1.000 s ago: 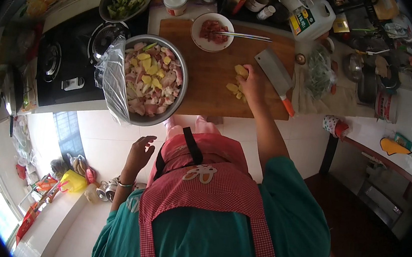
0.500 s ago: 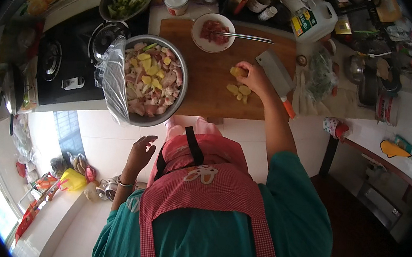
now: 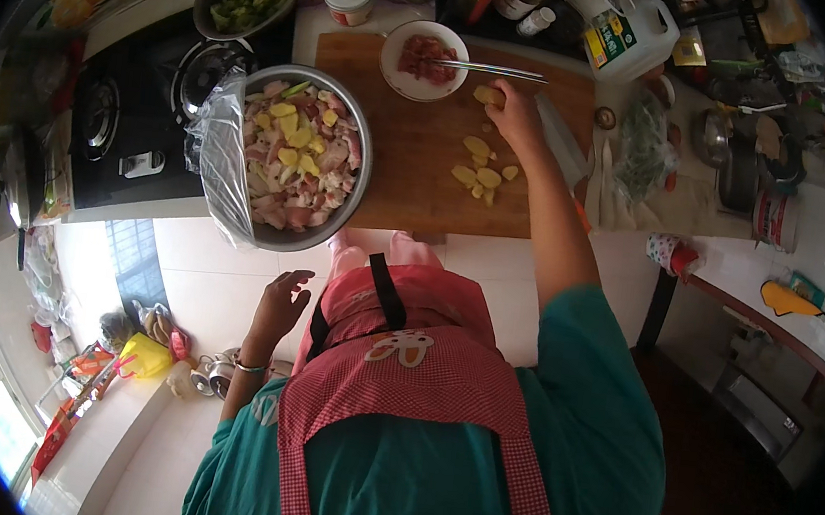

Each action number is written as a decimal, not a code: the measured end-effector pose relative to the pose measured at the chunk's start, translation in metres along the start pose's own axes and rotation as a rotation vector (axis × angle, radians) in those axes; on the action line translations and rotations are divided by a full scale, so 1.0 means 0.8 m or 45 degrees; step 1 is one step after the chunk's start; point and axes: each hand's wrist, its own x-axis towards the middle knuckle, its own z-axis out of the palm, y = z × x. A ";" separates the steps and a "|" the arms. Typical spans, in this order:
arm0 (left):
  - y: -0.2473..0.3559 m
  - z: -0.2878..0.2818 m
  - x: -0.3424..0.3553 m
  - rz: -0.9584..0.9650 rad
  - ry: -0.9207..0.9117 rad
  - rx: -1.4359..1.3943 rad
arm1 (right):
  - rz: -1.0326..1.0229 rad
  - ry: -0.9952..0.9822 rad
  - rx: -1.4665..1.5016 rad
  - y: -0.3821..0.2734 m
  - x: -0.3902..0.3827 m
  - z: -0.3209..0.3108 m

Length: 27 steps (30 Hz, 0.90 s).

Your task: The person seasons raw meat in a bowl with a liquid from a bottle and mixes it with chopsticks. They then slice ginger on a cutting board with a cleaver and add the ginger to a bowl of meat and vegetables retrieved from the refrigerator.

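My right hand pinches a piece of ginger above the far right part of the wooden cutting board. Nearer to me, several yellow ginger slices lie loose on the board. A cleaver with an orange handle rests to the right, partly hidden by my right forearm. At the board's left stands a metal basin of cut raw meat, topped with ginger slices, its left side covered by plastic wrap. My left hand hangs below the counter edge, fingers apart and holding nothing.
At the board's far edge, a white bowl of red minced-looking meat has chopsticks across it. Further left are a black gas stove and a pot of green vegetables. Jars and a large plastic jug line the back.
My right hand has moved away from me, toward the far side of the board. More ginger slices now lie spread on the board. The left hand stays in place.
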 end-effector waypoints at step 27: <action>-0.003 -0.003 -0.001 0.089 -0.036 -0.007 | -0.258 -0.067 -0.104 0.022 -0.091 0.080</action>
